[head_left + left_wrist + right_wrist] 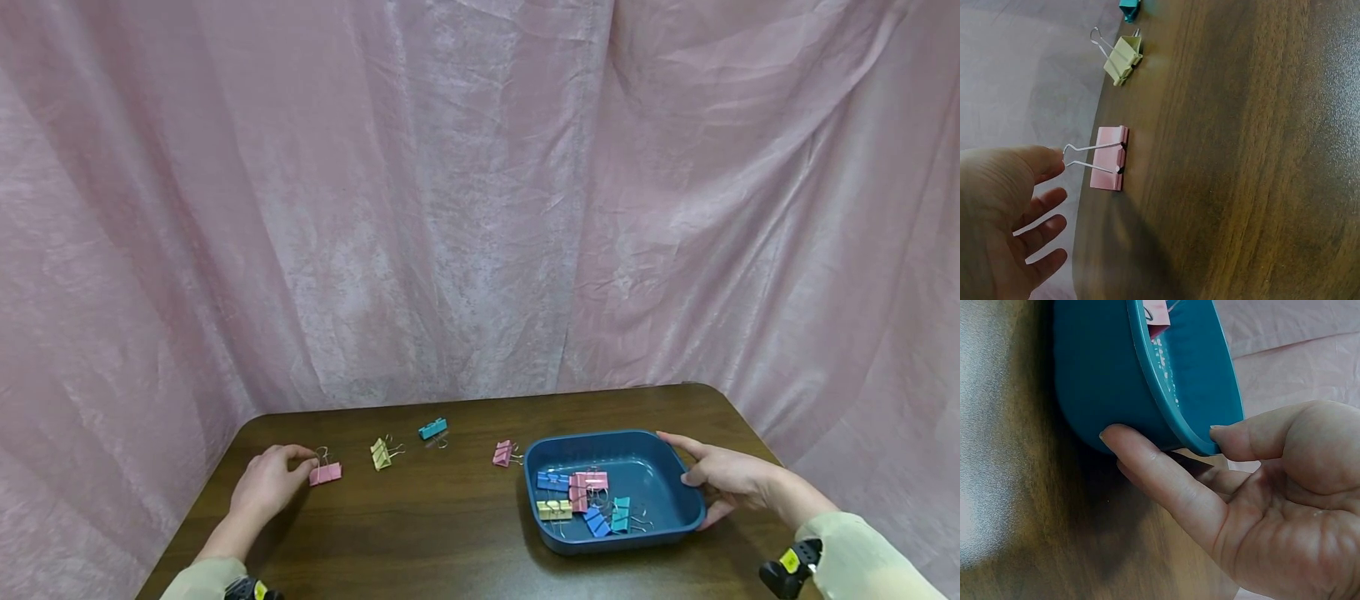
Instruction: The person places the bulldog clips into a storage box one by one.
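My left hand is at the left side of the table. Its thumb and forefinger pinch the wire handle of a pink binder clip, while the other fingers are spread loosely below. On the right, my right hand grips the end of a blue tray. In the right wrist view the thumb lies over the rim and the fingers are against the outer wall and underside. Blue, pink, yellow and teal binder clips lie in the tray, mostly toward its left end.
Between the left hand and the tray lie a yellow binder clip, a teal one and a second pink one. The brown wooden table ends at a pink curtain behind it.
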Tool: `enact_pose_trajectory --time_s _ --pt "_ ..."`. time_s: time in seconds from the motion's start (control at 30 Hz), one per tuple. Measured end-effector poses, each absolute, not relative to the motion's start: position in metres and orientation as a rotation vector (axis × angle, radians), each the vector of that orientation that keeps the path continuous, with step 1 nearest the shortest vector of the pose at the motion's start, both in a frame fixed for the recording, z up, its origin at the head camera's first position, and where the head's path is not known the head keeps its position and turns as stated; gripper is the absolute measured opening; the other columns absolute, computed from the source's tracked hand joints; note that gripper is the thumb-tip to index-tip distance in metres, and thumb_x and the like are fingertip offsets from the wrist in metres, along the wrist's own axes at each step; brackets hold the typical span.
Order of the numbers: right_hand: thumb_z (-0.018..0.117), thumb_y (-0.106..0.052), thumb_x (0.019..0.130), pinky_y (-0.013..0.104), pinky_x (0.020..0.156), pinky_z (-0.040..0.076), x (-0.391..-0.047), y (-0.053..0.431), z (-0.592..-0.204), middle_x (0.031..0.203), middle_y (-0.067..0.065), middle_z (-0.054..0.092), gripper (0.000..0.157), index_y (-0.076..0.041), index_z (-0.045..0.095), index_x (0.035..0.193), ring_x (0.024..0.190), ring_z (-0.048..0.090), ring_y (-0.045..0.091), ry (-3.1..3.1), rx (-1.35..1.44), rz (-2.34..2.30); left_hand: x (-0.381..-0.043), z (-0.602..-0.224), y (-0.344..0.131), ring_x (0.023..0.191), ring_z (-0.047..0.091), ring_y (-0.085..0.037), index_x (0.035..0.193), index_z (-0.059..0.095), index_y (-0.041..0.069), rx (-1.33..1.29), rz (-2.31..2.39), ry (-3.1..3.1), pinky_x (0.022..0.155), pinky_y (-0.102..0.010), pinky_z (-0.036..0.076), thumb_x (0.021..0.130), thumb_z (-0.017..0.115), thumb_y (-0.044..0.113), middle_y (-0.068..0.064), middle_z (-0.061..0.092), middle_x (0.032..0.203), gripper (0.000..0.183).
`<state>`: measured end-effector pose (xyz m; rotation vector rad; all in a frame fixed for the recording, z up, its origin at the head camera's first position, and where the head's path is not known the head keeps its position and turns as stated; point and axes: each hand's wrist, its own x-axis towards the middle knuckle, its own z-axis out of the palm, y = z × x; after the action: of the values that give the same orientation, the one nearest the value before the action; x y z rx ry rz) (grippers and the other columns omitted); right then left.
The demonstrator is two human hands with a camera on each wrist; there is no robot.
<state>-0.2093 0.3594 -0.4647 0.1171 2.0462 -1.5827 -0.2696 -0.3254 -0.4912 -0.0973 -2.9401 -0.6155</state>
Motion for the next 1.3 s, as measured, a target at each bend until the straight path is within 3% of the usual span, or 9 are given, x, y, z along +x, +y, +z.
enact_pose_trajectory --time_s 0.13,0.93,1.17,1.3 --pt "0.047 0.005 0.096 0.062 0.07 0.058 -0.209 0.359 -0.464 0.148 0.046 0.016 0.08 -0.014 0.011 0.164 0.099 0.067 0.045 2.045 0.122 -1.584 -0.271 -0.494 -0.325 0.116 0.053 -0.056 0.111 0.076 0.013 -0.111 -0.624 -2.933 0.091 -0.068 0.044 0.098 0.067 0.03 -0.025 0.064 0.126 0.024" --pt "0.047 0.005 0.096 0.064 0.072 0.057 -0.21 0.359 -0.465 0.144 0.046 0.025 0.08 -0.013 0.009 0.164 0.101 0.066 0.046 2.028 0.118 -1.593 -0.275 -0.499 -0.315 0.116 0.055 -0.052 0.109 0.077 0.013 -0.115 -0.651 -2.963 0.091 -0.066 0.044 0.097 0.068 0.029 -0.023 0.065 0.126 0.022" --pt "0.047 0.005 0.097 0.063 0.07 0.058 -0.211 0.358 -0.464 0.148 0.044 0.02 0.078 -0.015 0.013 0.164 0.101 0.066 0.045 2.059 0.144 -1.57 -0.276 -0.5 -0.317 0.115 0.054 -0.054 0.109 0.077 0.013 -0.08 -0.645 -2.947 0.088 -0.066 0.046 0.096 0.068 0.028 -0.025 0.064 0.126 0.022" --pt "0.048 0.004 0.097 0.061 0.069 0.058 -0.211 0.358 -0.463 0.146 0.043 0.025 0.077 -0.016 0.015 0.164 0.101 0.066 0.044 2.082 0.161 -1.546 -0.278 -0.5 -0.321 0.114 0.053 -0.056 0.109 0.077 0.014 -0.039 -0.64 -2.928 0.085 -0.066 0.046 0.096 0.067 0.028 -0.026 0.063 0.125 0.021"
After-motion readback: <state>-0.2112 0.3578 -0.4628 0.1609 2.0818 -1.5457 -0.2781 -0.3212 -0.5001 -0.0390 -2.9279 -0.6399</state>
